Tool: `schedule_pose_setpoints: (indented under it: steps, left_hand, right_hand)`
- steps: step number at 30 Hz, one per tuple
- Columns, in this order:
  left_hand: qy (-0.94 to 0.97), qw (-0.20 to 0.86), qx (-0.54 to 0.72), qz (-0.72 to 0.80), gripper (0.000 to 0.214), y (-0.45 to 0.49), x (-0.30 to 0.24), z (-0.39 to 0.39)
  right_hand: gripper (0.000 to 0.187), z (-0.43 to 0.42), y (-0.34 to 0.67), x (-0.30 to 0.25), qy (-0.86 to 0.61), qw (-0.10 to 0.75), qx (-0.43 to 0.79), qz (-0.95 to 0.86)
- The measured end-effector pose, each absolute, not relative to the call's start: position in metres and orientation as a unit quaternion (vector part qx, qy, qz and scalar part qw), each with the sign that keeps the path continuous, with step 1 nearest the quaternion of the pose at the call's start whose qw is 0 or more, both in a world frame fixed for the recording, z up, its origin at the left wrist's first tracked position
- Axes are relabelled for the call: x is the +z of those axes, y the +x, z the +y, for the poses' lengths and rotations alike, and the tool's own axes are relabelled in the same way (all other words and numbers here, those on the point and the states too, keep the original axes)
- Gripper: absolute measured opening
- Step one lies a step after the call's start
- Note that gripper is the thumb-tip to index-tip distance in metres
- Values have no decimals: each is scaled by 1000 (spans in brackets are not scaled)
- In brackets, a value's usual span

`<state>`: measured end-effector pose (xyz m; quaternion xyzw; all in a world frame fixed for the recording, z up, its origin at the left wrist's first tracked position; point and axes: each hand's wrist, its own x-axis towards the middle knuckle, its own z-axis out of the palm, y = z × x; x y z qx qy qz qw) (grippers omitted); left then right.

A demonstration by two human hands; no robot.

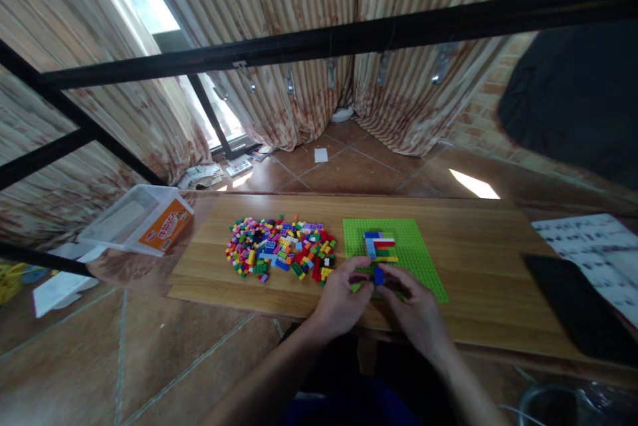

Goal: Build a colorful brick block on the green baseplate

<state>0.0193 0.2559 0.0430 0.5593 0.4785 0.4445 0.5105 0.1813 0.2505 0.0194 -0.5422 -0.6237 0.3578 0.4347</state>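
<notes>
A small dark blue toy brick is held up between my two hands, over the near part of a green studded baseplate. My right hand pinches it from the right with bent fingers. From the left, the thumb and forefinger of my left hand close on its other side; the exact contact is too small to see. Just beyond my fingertips, a low group of joined bricks sits on the baseplate, with blue, light blue, white, red, green and yellow pieces. My fingers partly cover its near end.
Loose coloured bricks lie in a wide pile left of the baseplate on the wooden table. A clear plastic box with an orange label stands at the left end. A black flat object and a printed sheet are at the right.
</notes>
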Motion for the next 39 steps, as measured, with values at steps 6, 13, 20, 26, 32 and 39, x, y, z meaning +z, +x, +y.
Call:
schedule_pose_setpoints:
  steps: [6, 13, 20, 26, 32, 39]
  left_hand:
    - [614, 380, 433, 539, 36, 19, 34, 276]
    - [705, 285, 379, 527, 43, 21, 23, 281]
    - [742, 245, 362, 509, 48, 25, 14, 278]
    - [751, 225, 355, 509, 49, 27, 7, 276]
    - [767, 209, 317, 517, 55, 30, 4, 274]
    - [800, 138, 205, 546, 60, 39, 2, 274]
  right_hand:
    - [36, 284, 204, 16, -584, 416, 222, -661]
    - [30, 302, 196, 15, -543, 391, 135, -731]
    - [26, 302, 195, 10, -522, 418, 125, -733]
    - [26, 291, 197, 6, -546, 423, 89, -718]
    - [30, 284, 190, 3, -551, 389, 15, -739]
    - [35, 283, 188, 0, -553, 347, -27, -758]
